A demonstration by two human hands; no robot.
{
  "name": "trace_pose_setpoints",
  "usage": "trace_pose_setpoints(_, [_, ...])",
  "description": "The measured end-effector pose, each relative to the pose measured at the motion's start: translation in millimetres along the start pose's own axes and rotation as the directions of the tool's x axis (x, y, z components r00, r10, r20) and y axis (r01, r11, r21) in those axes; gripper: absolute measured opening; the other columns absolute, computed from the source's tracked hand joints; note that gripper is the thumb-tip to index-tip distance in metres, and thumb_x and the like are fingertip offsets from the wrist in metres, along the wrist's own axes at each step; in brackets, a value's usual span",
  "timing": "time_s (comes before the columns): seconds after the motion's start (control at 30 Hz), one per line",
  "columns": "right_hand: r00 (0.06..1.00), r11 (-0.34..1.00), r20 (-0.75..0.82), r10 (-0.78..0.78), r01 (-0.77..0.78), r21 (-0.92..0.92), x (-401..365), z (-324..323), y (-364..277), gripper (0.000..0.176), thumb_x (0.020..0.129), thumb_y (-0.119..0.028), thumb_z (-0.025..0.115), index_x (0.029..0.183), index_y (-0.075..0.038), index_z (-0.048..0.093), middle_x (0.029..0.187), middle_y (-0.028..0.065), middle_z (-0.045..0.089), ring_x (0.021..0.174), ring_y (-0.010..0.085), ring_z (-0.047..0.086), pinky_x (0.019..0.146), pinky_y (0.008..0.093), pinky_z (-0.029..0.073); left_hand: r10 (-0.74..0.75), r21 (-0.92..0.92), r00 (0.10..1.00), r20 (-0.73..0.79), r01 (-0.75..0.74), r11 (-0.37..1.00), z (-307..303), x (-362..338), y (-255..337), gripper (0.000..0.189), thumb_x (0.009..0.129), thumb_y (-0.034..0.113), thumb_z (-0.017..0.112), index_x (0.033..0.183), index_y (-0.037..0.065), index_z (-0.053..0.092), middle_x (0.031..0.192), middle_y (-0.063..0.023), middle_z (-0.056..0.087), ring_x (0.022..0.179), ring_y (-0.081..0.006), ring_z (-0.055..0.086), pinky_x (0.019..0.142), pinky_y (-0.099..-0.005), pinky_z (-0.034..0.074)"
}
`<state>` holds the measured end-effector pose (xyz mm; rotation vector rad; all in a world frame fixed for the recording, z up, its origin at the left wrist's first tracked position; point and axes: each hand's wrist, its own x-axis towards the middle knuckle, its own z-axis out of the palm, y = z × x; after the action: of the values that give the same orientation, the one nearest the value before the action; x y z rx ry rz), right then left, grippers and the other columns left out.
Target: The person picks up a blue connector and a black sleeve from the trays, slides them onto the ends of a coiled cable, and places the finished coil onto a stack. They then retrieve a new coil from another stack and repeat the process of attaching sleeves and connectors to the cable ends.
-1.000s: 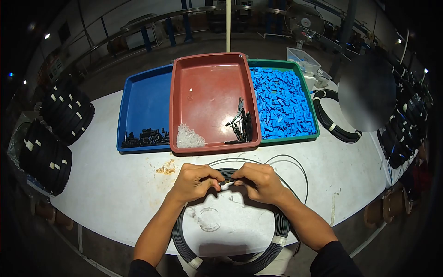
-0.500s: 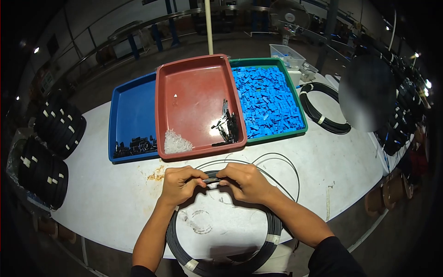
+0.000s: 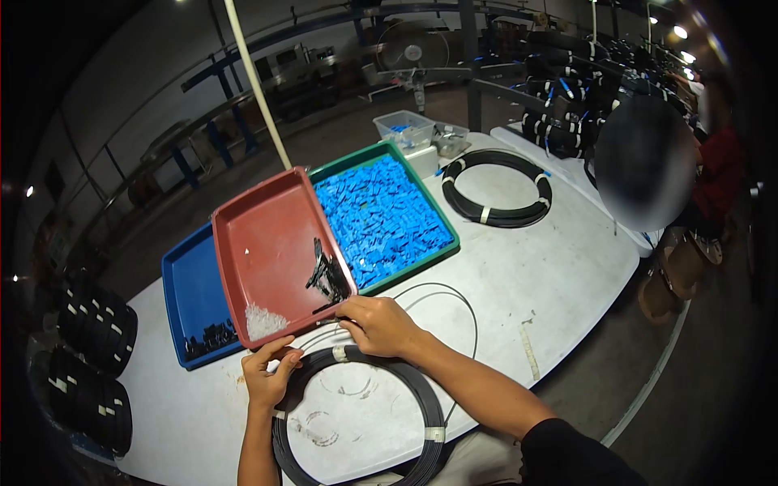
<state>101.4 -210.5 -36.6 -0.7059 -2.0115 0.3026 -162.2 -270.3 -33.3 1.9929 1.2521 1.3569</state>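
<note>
Coil [image 3: 409,377], cable: judged light, springy; best taken at taped bands [image 3: 435,433]. Rim is pinched in grip of left hand [image 3: 266,374], right hand [image 3: 379,324].

Factory floor: parts trays [image 3: 267,243], cable coils [image 3: 494,190]

The red tray [image 3: 259,243] stands hard against my right fingers [image 3: 350,311], blocking forward; the green tray [image 3: 413,266] walls off beyond-right. Right of them, the bare table [image 3: 551,267] lies open. The cable coil [image 3: 421,389] rings the space beneath.
</note>
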Motion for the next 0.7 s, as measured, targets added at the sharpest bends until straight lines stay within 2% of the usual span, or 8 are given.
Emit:
trace_pose_setpoints(0.1, [0.993, 0.998, -0.096, 0.061, -0.061, 0.000, 0, -11, 18, 0.011, 0.088, -0.009, 0.068, 0.096, -0.003, 0.065, 0.087, 0.0160, 0.065, 0.080, 0.0376, 0.067, 0.071, 0.0469, 0.054, -0.085, -0.079, 0.996, 0.011, 0.086, 0.993, 1, 16, 8, 0.027, 0.086, 0.003, 0.077, 0.112, -0.004, 0.074, 0.088, -0.0155, 0.078, 0.075, -0.0177, 0.075, 0.071, -0.0279, 0.060])
trace_pose_setpoints(0.17, [0.977, 0.985, -0.159, 0.144, -0.157, -0.072, 0, -17, 29, 0.013, 0.088, -0.007, 0.069, 0.100, -0.001, 0.068, 0.091, 0.0150, 0.069, 0.081, 0.0345, 0.068, 0.071, 0.0418, 0.055, 0.057, 0.194, 0.987, 0.148, -0.085, 0.977, 1, 36, 21, 0.023, 0.088, 0.009, 0.077, 0.107, -0.004, 0.074, 0.084, -0.0126, 0.078, 0.074, -0.0158, 0.074, 0.070, -0.0288, 0.060])
trace_pose_setpoints(0.33, [0.943, 0.967, -0.275, 0.189, -0.228, -0.118, 0, -27, 48, 0.010, 0.088, -0.006, 0.070, 0.096, -0.001, 0.069, 0.088, 0.0155, 0.069, 0.079, 0.0345, 0.068, 0.070, 0.0420, 0.054, 0.096, 0.308, 0.946, 0.310, -0.196, 0.931, 13, 93, 40, 0.024, 0.084, 0.012, 0.080, 0.106, 0.003, 0.077, 0.087, -0.0118, 0.078, 0.074, -0.0221, 0.075, 0.071, -0.0320, 0.057])
trace_pose_setpoints(0.4, [0.936, 0.966, -0.293, 0.197, -0.236, -0.103, 0, -29, 52, 0.010, 0.088, -0.007, 0.069, 0.097, -0.001, 0.067, 0.088, 0.0162, 0.068, 0.079, 0.0361, 0.067, 0.071, 0.0440, 0.054, 0.336, 0.426, 0.828, 0.449, -0.529, 0.734, 20, 116, 44, 0.016, 0.084, 0.015, 0.079, 0.098, 0.007, 0.077, 0.080, -0.0126, 0.074, 0.070, -0.0287, 0.071, 0.066, -0.0392, 0.054])
trace_pose_setpoints(0.57, [0.902, 0.959, -0.375, 0.216, -0.268, -0.091, 1, -23, 54, 0.011, 0.086, -0.005, 0.069, 0.096, -0.001, 0.067, 0.086, 0.0163, 0.066, 0.078, 0.0372, 0.066, 0.071, 0.0464, 0.052, 0.283, 0.461, 0.781, 0.556, -0.573, 0.678, 43, 162, 38, 0.020, 0.081, 0.015, 0.077, 0.101, 0.010, 0.077, 0.082, -0.0101, 0.073, 0.079, -0.0286, 0.068, 0.075, -0.0412, 0.049])
trace_pose_setpoints(0.6, [0.898, 0.961, -0.404, 0.173, -0.243, -0.129, 1, -21, 57, 0.012, 0.085, -0.004, 0.072, 0.096, 0.000, 0.069, 0.084, 0.0149, 0.068, 0.071, 0.0328, 0.064, 0.065, 0.0410, 0.050, 0.352, 0.424, 0.749, 0.561, -0.625, 0.655, 51, 172, 29, 0.021, 0.081, 0.015, 0.078, 0.101, 0.011, 0.077, 0.082, -0.0080, 0.072, 0.078, -0.0268, 0.066, 0.074, -0.0398, 0.047])
trace_pose_setpoints(0.63, [0.900, 0.961, -0.402, 0.172, -0.242, -0.131, 2, -21, 59, 0.012, 0.085, -0.004, 0.072, 0.096, 0.000, 0.069, 0.084, 0.0149, 0.068, 0.071, 0.0328, 0.064, 0.065, 0.0410, 0.050, 0.418, 0.386, 0.712, 0.565, -0.675, 0.629, 57, 181, 22, 0.021, 0.080, 0.016, 0.079, 0.100, 0.011, 0.077, 0.082, -0.0059, 0.071, 0.078, -0.0249, 0.065, 0.073, -0.0383, 0.046])
trace_pose_setpoints(0.7, [0.889, 0.954, -0.436, 0.139, -0.238, -0.182, 1, -20, 63, 0.012, 0.084, -0.004, 0.072, 0.095, 0.000, 0.069, 0.083, 0.0140, 0.068, 0.068, 0.0312, 0.062, 0.065, 0.0409, 0.047, 0.381, 0.393, 0.720, 0.580, -0.657, 0.643, 67, 198, 12, 0.021, 0.080, 0.016, 0.079, 0.101, 0.011, 0.077, 0.085, -0.0063, 0.072, 0.085, -0.0243, 0.065, 0.076, -0.0376, 0.045])
